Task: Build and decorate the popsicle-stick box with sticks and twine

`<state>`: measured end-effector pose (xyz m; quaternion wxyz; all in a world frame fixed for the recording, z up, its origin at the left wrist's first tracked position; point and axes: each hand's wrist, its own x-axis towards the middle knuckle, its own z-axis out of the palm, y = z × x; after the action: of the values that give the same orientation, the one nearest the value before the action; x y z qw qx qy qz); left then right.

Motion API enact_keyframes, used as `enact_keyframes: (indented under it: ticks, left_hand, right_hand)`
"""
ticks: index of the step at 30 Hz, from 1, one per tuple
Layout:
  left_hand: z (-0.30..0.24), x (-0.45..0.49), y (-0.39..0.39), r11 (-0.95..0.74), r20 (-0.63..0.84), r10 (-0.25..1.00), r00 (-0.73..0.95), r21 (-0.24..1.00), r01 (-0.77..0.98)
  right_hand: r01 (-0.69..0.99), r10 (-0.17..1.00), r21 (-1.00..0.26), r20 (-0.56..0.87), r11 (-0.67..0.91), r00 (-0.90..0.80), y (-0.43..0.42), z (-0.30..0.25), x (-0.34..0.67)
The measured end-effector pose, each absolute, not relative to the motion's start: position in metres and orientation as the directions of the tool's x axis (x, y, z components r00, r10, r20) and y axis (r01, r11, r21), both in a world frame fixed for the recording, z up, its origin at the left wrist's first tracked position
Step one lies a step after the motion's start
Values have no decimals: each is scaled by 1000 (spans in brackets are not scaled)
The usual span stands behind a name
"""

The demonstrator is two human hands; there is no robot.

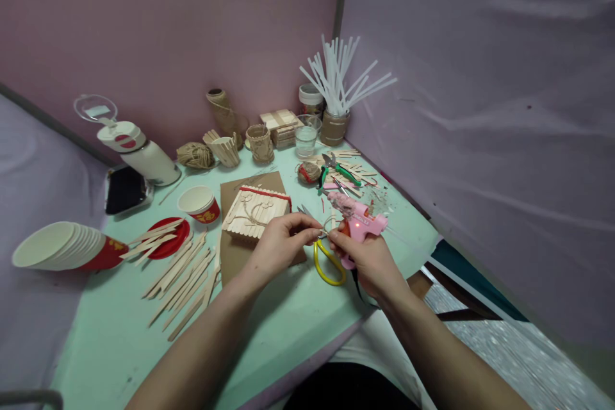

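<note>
Thin strand (pixel 327 223) is held between both hands, over the table (pixel 269 323), right of the stick box (pixel 252 214). Pale, twine-like, bent in a small loop; ends are hidden by the fingertips, exact material can't be confirmed.

Left hand (pixel 281 246): thumb and index are pinched together on the strand, palm turned down. Right hand (pixel 375 262): thumb and index are closed on the strand's other side; remaining fingers are curled and partly hidden. Fingertips of the two hands are brought close together.

Glue gun (pixel 360 221) is seen just beyond the right hand: pink body, orange trigger, small light lit, nozzle end crusted with grey-brown residue. Whether its handle is gripped by the hidden fingers can't be told. Scissors (pixel 317 266) are laid under the hands, yellow handles toward the wearer, blades partly covered.

Stick box is set on brown cardboard (pixel 235 262). Top is faced with pale flat sticks, rounded ends forming a scalloped front edge. Far edge is trimmed in red, carried round the right corner. Twine is looped across the top, and small rounded pale pieces are placed there. Nearest corner is covered by the left hand.
</note>
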<state>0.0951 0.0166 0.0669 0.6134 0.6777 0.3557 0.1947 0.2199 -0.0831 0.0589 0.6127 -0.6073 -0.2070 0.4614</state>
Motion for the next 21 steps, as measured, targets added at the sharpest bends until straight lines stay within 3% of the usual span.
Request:
enact_keyframes:
  ticks: [15, 21]
  left_hand:
    - [64, 92, 22, 75, -194, 666, 720, 978, 195]
    - [67, 86, 25, 11, -120, 662, 740, 989, 150]
  right_hand:
    - [-330, 834, -935, -281, -128, 474, -82, 60, 219]
    - [-366, 846, -920, -303, -140, 439, -82, 61, 221]
